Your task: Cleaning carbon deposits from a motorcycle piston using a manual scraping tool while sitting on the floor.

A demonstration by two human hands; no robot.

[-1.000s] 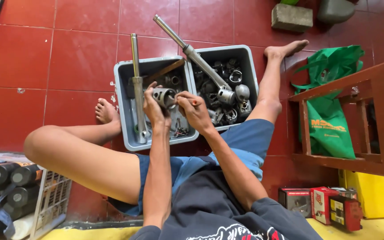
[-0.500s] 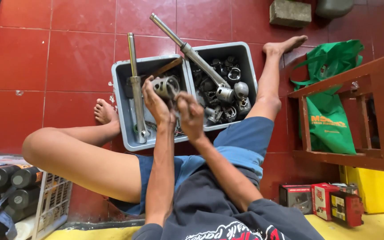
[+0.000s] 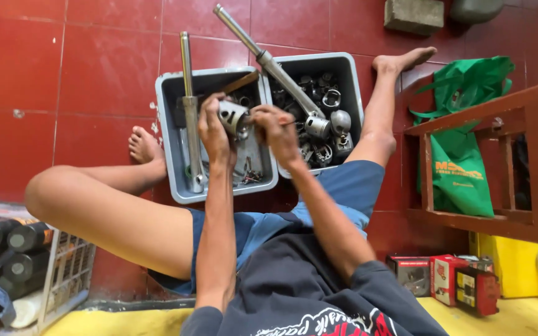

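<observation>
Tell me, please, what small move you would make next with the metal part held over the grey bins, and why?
Probably keep the left hand steady and let the right hand go on working at the part's open end. The round metal part is pinched between both hands above the left grey bin, so anything that comes loose should fall into the bin.

Red floor tiles [image 3: 94, 74] with pale grout lie under two grey bins [image 3: 172, 149] of silver-grey metal parts [image 3: 319, 127], a green bag [image 3: 462, 174] with orange print at right, and blue shorts [image 3: 344, 186] nearer.
</observation>
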